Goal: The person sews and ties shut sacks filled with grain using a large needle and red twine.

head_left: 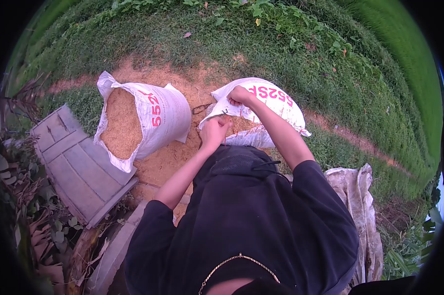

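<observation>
My left hand [214, 132] is closed on the near lip of the white sack [276, 101] just ahead of me, and my right hand [240, 95] clenches its far rim; if either grip slips, I judge the mouth could sag and spill husk.

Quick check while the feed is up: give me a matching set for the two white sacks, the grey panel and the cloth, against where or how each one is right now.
Things:
1. sack on the left
2. sack on the right
3. grey panel
4. dirty cloth

States:
a. lies flat on the ground, far left
b. right hand grips its rim, left hand is at its mouth
c. stands open, filled with tan husk
d. lies crumpled beside the right arm

Pairs: 1-c, 2-b, 3-a, 4-d
</observation>
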